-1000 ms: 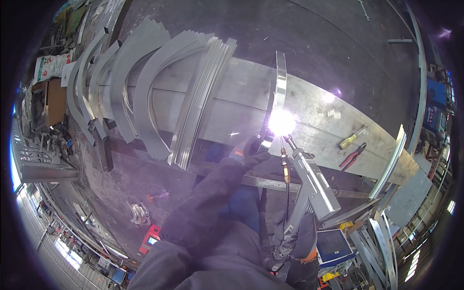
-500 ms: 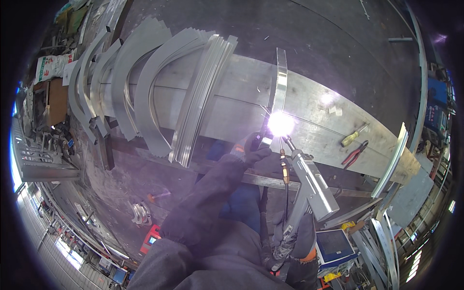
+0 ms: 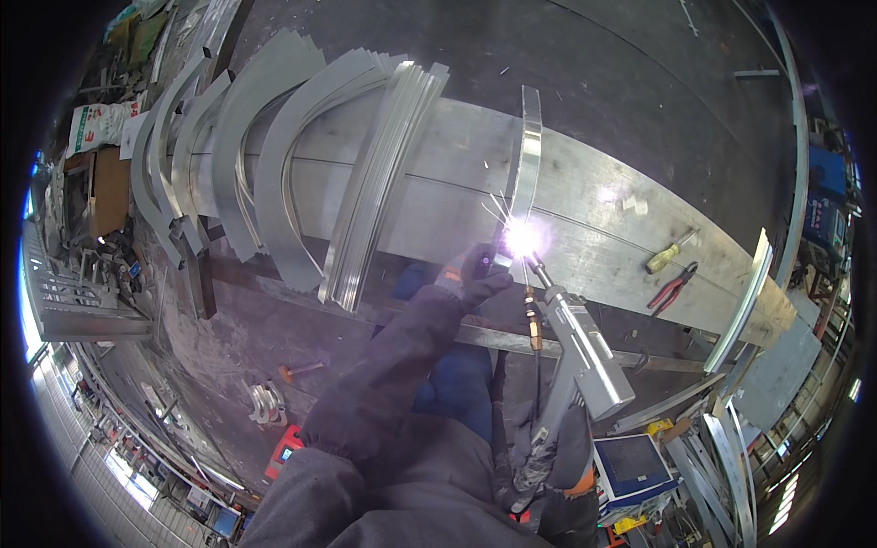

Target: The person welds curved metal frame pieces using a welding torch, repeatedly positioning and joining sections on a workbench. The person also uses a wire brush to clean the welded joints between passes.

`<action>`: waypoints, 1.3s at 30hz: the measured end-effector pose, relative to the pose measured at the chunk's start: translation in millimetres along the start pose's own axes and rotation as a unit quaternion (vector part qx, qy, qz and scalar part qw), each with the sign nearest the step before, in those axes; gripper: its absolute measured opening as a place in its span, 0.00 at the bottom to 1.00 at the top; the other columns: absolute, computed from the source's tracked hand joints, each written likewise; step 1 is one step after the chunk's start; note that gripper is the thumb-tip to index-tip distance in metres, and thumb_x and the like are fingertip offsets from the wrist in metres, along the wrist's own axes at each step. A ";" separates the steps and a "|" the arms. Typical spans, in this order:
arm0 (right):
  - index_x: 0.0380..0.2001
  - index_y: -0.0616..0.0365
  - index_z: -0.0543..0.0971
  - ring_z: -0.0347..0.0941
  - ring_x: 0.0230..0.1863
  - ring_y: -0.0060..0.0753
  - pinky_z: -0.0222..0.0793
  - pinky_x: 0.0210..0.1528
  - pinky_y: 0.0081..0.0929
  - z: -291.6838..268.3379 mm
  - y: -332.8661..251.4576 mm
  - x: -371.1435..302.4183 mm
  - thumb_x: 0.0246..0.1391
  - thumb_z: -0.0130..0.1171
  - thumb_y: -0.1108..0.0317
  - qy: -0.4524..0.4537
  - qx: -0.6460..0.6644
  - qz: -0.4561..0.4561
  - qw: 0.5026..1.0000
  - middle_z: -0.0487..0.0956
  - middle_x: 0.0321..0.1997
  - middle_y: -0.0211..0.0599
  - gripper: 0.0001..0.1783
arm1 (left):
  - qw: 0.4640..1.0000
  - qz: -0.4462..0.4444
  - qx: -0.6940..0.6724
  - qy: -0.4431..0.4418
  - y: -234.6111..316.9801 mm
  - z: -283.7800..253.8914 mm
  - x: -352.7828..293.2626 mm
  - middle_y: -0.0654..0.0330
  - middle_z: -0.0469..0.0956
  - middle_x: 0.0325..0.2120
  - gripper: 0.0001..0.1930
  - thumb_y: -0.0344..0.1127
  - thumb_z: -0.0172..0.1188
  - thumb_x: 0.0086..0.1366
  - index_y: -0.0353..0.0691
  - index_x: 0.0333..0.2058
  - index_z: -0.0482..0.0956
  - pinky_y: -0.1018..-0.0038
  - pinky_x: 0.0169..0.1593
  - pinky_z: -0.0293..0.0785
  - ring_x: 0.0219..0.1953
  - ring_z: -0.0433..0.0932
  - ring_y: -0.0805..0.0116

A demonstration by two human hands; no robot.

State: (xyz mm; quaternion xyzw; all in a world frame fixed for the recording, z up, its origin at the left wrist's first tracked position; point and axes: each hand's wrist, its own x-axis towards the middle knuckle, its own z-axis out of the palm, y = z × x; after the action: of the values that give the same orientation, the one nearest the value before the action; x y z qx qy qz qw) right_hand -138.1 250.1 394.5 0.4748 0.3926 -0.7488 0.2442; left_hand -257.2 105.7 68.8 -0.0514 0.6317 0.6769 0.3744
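My left hand point(image 3: 477, 279), in a dark glove with an orange patch, closes round the near end of a narrow curved metal strip point(image 3: 528, 146). The strip stands over a long flat metal plate point(image 3: 603, 210). In my right hand point(image 3: 574, 437), also gloved, is the handle of a silver welding gun point(image 3: 589, 352); the gun and its handle hide part of the fingers. A white-violet arc burns at the gun's tip beside my left fingers, and its glare hides the spot being welded. A brass-coloured nozzle with a hose point(image 3: 533, 315) hangs next to the gun.
Stacked curved metal strips point(image 3: 292, 164) and a bundle of narrow strips point(image 3: 384, 183) lie on the left. Right of the arc are a yellow-handled screwdriver point(image 3: 664, 258) and red-handled pliers point(image 3: 672, 290). A hammer point(image 3: 301, 370) lies lower left; a blue-and-white box point(image 3: 630, 470) stands lower right.
The welding gun and its arc have shifted slightly left and nearer to me. Thin bright streaks show more plainly left of the arc. My left hand stays almost in place.
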 end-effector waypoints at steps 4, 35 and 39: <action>0.48 0.76 0.74 0.76 0.24 0.31 0.73 0.27 0.26 0.3 4.3 -3.1 0.65 0.48 0.29 -0.008 -0.021 -0.025 0.999 0.78 0.26 0.43 0.48 | 0.999 -0.002 0.033 -0.031 21.1 -5.0 -2.8 0.60 0.81 0.40 0.25 0.44 0.73 0.59 0.39 0.50 0.78 0.69 0.47 0.75 0.42 0.78 0.71; 0.69 0.60 0.62 0.71 0.19 0.29 0.68 0.19 0.28 49.5 -46.4 52.3 0.71 0.40 0.32 -0.028 -0.001 -0.115 0.993 0.78 0.34 0.51 0.43 | 0.979 0.015 0.202 -0.030 46.0 -27.9 -13.2 0.52 0.82 0.49 0.33 0.44 0.73 0.59 0.37 0.60 0.75 0.65 0.53 0.79 0.51 0.82 0.59; 0.75 0.50 0.53 0.70 0.19 0.28 0.70 0.20 0.29 50.4 -46.4 53.8 0.73 0.40 0.37 -0.042 0.033 -0.117 0.992 0.78 0.42 0.58 0.40 | 0.978 0.026 0.208 -0.024 39.1 -27.4 -11.9 0.53 0.82 0.49 0.33 0.43 0.74 0.59 0.37 0.60 0.75 0.65 0.53 0.79 0.50 0.82 0.59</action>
State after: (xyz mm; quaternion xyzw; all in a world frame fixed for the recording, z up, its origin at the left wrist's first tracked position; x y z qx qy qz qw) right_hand -221.7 235.7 374.5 0.4014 0.4102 -0.8040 0.1555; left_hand -282.0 79.0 101.8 0.0602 0.7504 0.5412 0.3747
